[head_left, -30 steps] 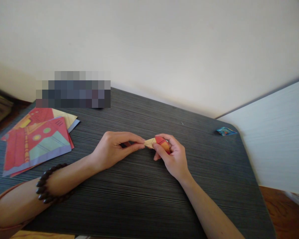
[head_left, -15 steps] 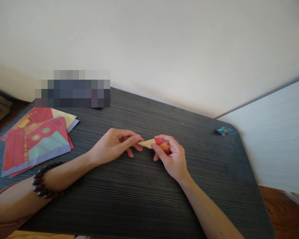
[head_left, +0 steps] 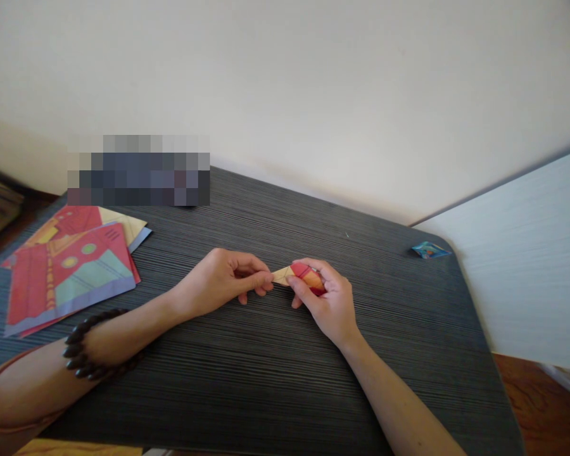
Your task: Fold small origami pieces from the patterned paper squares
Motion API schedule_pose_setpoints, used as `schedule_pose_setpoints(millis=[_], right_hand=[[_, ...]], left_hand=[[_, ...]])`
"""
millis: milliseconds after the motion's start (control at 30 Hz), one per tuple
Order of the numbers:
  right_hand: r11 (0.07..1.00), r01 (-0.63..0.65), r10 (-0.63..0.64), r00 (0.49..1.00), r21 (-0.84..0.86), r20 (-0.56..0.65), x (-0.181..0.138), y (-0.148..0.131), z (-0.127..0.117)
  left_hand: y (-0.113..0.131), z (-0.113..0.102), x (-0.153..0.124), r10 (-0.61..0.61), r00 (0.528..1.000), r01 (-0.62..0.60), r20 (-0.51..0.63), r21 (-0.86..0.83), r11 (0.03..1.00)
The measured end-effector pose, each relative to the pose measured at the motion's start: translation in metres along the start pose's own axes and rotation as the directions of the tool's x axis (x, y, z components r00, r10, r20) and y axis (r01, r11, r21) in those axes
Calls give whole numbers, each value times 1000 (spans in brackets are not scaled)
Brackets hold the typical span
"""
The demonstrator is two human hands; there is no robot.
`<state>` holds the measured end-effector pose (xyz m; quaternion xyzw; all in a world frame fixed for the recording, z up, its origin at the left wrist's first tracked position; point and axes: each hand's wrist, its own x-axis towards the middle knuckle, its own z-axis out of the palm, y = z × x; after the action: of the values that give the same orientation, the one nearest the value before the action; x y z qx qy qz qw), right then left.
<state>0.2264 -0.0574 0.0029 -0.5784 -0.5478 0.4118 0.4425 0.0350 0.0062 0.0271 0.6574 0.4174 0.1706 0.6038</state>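
Folded paper piece (head_left: 302, 270), cream tip plus red/orange body, is between the two hands, above the middle of the dark wood-grain table (head_left: 247, 361). Right hand (head_left: 331, 303): thumb on the near face, fingers curled behind, gripping the body. Left hand (head_left: 221, 278): thumb and forefinger pinching the narrow cream tip, other fingers loosely curled below. Can't tell how hard either one presses. For clean work on the tip, I'd let the right hand be the clamp: thumb close to the cream/red boundary, layers flush, no squashing. Left should line up the edges first, then press from the body out to the point; tip looks thin, so a hard tug could tear or skew it. Printed paper sheets (head_left: 71, 278) lie at left, small blue folded piece (head_left: 430, 251) by the right edge, both well apart from the hands.
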Motion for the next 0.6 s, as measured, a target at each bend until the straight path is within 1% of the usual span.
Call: schedule_pose_setpoints(millis=[100, 200, 300, 433, 600], right_hand=[[999, -21, 21, 1000, 24, 1, 1, 0, 0], [990, -54, 55, 998, 133, -2, 2, 1, 0], [969, -76, 79, 997, 235, 0, 3, 1, -1], [960, -99, 98, 995, 262, 16, 5, -1, -4], [966, -119, 109, 992, 228, 56, 5, -1, -5]], left_hand=[[-3, -1, 0, 12, 999, -13, -34, -24, 1000], [-7, -3, 1, 10, 997, -13, -78, -49, 999], [-9, -5, 1, 2, 996, -7, -92, -57, 998], [-6, -5, 2, 7, 996, -12, -87, -58, 998], [-3, -3, 1, 42, 999, -42, -5, -5, 999]])
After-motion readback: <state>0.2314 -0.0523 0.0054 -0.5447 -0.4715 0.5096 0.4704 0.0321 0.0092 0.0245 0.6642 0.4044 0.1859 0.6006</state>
